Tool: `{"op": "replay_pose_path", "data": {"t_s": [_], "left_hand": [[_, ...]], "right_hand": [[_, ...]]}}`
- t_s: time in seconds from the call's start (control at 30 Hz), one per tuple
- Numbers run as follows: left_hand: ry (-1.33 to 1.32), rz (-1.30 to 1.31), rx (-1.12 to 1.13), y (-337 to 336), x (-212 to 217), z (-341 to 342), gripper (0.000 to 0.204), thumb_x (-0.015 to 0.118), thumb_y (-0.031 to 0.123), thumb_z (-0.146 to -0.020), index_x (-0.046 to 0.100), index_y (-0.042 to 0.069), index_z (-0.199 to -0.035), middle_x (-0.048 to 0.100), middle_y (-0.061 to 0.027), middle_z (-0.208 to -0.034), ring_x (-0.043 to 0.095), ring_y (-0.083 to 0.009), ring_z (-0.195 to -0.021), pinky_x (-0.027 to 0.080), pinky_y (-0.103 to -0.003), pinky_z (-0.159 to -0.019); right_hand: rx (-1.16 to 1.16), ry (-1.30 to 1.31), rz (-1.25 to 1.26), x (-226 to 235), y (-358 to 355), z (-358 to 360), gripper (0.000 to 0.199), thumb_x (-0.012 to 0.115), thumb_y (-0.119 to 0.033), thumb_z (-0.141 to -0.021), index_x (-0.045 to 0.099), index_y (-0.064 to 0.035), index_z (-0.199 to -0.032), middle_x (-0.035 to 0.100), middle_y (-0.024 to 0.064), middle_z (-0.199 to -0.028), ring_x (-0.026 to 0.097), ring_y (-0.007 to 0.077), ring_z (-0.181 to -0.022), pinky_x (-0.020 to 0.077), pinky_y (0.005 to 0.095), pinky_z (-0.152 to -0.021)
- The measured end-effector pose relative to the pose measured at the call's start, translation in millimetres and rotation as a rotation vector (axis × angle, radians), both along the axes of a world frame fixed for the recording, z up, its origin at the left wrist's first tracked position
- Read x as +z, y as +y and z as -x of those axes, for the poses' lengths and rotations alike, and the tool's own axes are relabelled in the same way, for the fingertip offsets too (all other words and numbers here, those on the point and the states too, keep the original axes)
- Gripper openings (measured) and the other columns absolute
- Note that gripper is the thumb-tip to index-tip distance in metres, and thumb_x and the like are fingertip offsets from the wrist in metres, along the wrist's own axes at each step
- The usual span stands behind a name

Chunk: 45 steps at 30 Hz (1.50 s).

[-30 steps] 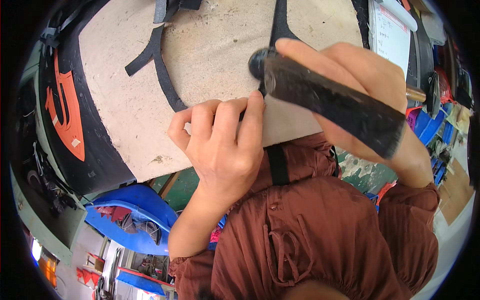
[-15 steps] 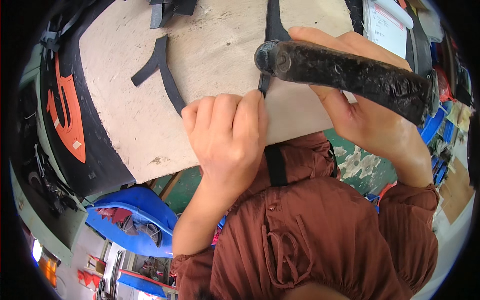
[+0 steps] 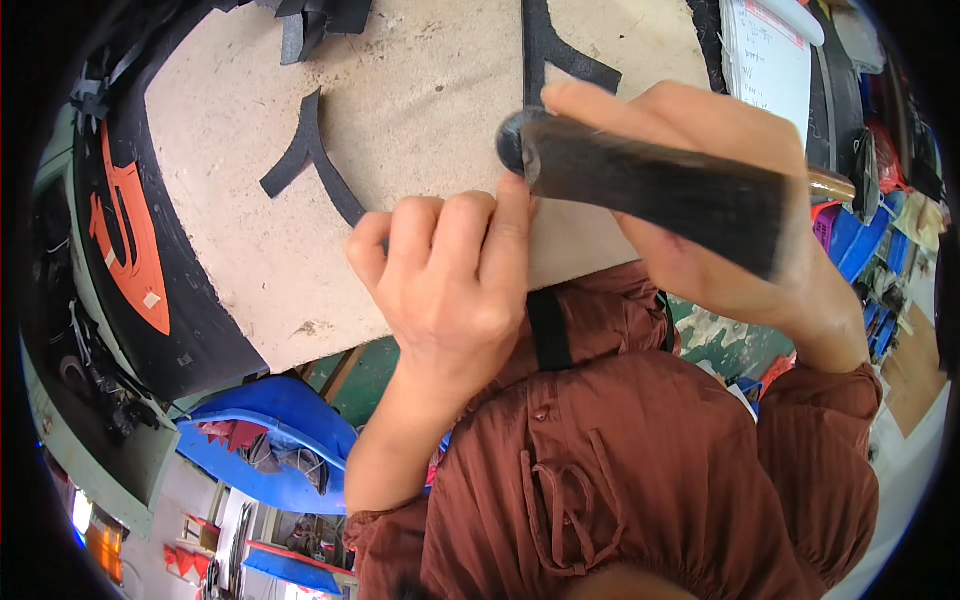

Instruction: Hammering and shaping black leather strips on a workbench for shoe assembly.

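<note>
Presently my left hand (image 3: 450,270), knuckles up and fingers bent, is over a pale board (image 3: 230,220); I cannot tell whether its fingertips pinch anything. My right hand (image 3: 710,125) is wrapped round a hammer (image 3: 650,185), whose round black end is just past my left forefinger. Ahead of that end runs a black strip (image 3: 538,50), and left-ahead of my left hand lies a forked black piece (image 3: 312,150), one end at its fingers.
</note>
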<state>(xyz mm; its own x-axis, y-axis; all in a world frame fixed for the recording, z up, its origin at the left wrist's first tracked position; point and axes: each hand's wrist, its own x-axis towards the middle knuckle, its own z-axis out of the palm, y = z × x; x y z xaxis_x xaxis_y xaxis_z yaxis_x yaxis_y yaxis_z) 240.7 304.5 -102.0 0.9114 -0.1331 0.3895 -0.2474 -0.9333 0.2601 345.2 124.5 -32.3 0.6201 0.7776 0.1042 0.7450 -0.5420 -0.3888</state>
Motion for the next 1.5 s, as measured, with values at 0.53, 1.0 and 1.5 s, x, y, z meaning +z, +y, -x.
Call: {"op": "replay_pose_path", "data": {"t_s": [0.53,1.0,1.5], "left_hand": [[-0.020,0.115,-0.018,11.1,-4.7,3.0,0.028,0.085,0.024,-0.071,0.078,0.018,-0.097,0.063,0.0054,-0.095,0.056,-0.0157,-0.084,0.033,-0.036,-0.088],[-0.038,0.083,0.002,8.1,2.8,8.0,0.025,0.085,0.020,-0.072,0.078,0.013,-0.094,0.064,0.0055,-0.088,0.060,-0.0163,-0.085,0.037,-0.039,-0.092],[0.020,0.258,-0.098,24.8,-2.6,5.9,0.029,0.083,0.014,-0.071,0.076,0.010,-0.098,0.068,-0.0034,-0.100,0.060,-0.0238,-0.085,0.043,-0.038,-0.084]], "right_hand": [[0.042,-0.043,0.009,-2.4,-6.8,5.8,0.052,0.076,0.003,-0.078,0.067,-0.0002,-0.129,0.060,0.0082,-0.078,0.059,0.0230,-0.061,0.0460,0.0333,-0.055],[0.070,-0.018,0.040,6.2,-3.5,14.2,0.049,0.073,-0.002,-0.078,0.069,0.0001,-0.127,0.062,0.0100,-0.078,0.062,0.0271,-0.063,0.0476,0.0356,-0.056],[0.062,0.029,0.030,3.0,-7.8,15.4,0.049,0.073,-0.001,-0.079,0.068,-0.0002,-0.127,0.061,0.0105,-0.078,0.061,0.0262,-0.062,0.0473,0.0350,-0.056]]}}
